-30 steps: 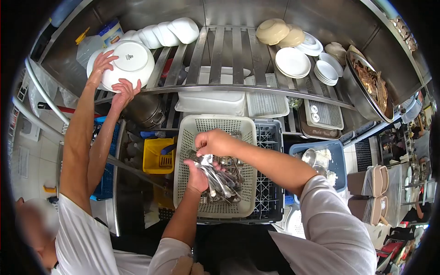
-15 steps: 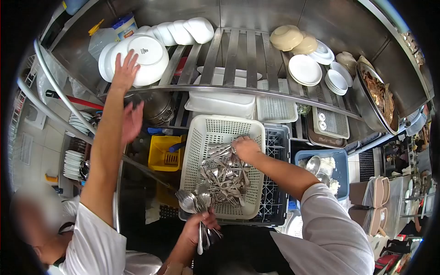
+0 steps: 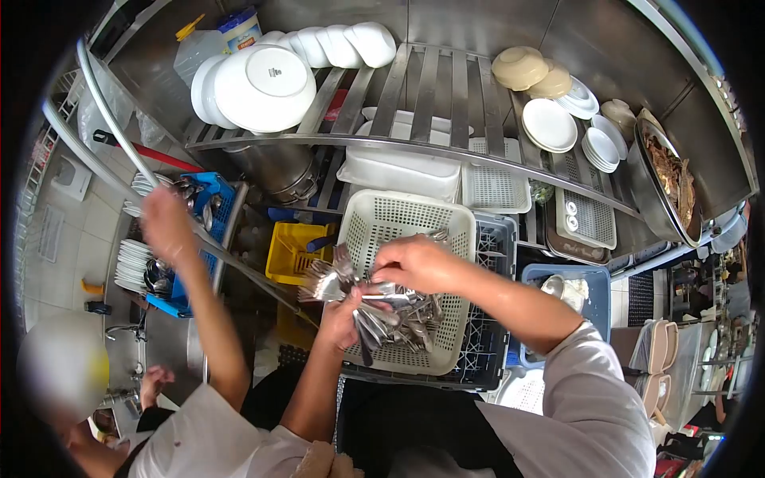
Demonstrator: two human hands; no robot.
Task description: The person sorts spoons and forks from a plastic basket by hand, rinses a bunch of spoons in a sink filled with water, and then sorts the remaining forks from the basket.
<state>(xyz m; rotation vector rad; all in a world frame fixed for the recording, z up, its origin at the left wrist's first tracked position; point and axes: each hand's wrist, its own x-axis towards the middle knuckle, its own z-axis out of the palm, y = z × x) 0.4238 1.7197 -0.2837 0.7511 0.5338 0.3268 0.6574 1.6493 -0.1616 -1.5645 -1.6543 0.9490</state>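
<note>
My left hand (image 3: 341, 320) is wrapped round a bunch of cutlery (image 3: 327, 280) over the front left part of a white perforated basket (image 3: 464, 295). Fork heads fan out at the bunch's upper end, and handles stick out below. Close beside it, my right hand (image 3: 410, 264) reaches over the basket with its fingers closed on cutlery, right by the bunch. Exactly which pieces it grips is hidden. Loose forks and other cutlery (image 3: 418, 328) lie jumbled in the basket under both hands.
A co-worker's blurred hand (image 3: 169, 227) is at the left, near a blue rack (image 3: 182, 299) with plates and cutlery. A slatted shelf (image 3: 422, 95) above bears white plates (image 3: 265, 88) and bowls. A yellow container (image 3: 291, 253) and a blue-grey tub (image 3: 530, 275) flank the basket.
My left hand has risen with its bunch from the basket's front edge to over the basket. My right hand has moved left towards it. The co-worker's hand has left the shelf plates.
</note>
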